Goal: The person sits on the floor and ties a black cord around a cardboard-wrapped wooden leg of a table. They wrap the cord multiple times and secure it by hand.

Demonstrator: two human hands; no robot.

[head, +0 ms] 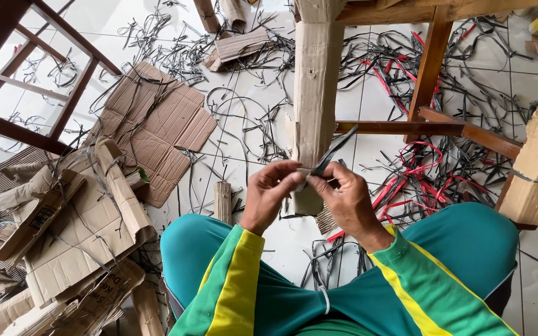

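The right hand (351, 200) pinches the lower end of a dark flat strap (333, 151) between thumb and fingertips, and the left hand (270, 190) meets it at the same spot, its thumb and forefinger pressed together on the near end of the strap. The strap's long axis runs on a slant, from the pinch up toward one o'clock, with its free end pointing away from the person. It looks thin, stiff and narrow, dark grey to black, with a pale sheen along one edge. It lies in front of a chair leg wrapped in brown cardboard (314, 93), which stands upright at twelve o'clock from the hands. Whether the strap touches the wrapping cannot be told. Below the hands, at six o'clock, are green and yellow sleeves and teal trousers. At nine o'clock flattened cardboard scraps (88, 211) lie heaped on the tiled floor (250, 112). At three o'clock red and black cut straps (418, 174) tangle around the wooden chair rails (431, 127).
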